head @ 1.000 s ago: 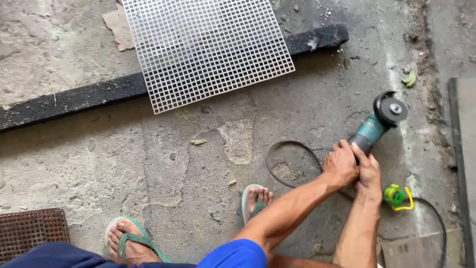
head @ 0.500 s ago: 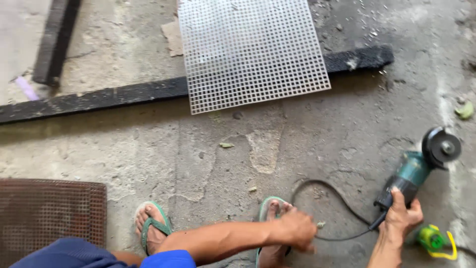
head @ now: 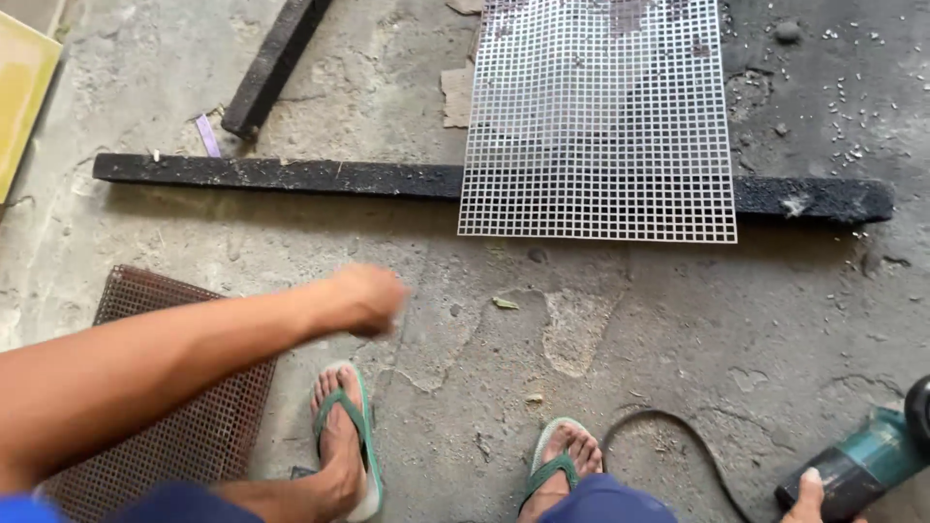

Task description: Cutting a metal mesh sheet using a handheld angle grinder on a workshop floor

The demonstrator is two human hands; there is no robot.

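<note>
While the right hand [head: 812, 496] sits at the bottom right edge of the view, only its thumb and knuckles show, closed around the body of a teal angle grinder [head: 862, 465]. The grinder lies low over the concrete floor [head: 678, 339], its dark head cut off by the right edge of the frame. A black cord [head: 678, 431] loops from it across the floor, just beside the right foot.

The left hand [head: 366, 298] reaches out over the floor near the middle of the view, holding nothing. It is blurred, so whether the fingers are curled or spread cannot be told for certain; it appears loosely closed. It is well apart from the grinder.

A white perforated metal sheet [head: 596, 126] with square holes lies at the top of the view, its near edge resting across a long black bar [head: 281, 176] that runs left to right on the floor. A second black bar [head: 276, 63] lies at an angle at upper left. A rusty brown mesh panel [head: 184, 426] lies flat at lower left, partly under the left forearm.

Both feet wear green flip-flops: the left foot [head: 341, 436] beside the mesh panel, the right foot [head: 562, 460] near the cord. A scrap of cardboard [head: 455, 97] lies at the left edge of the perforated sheet.
</note>
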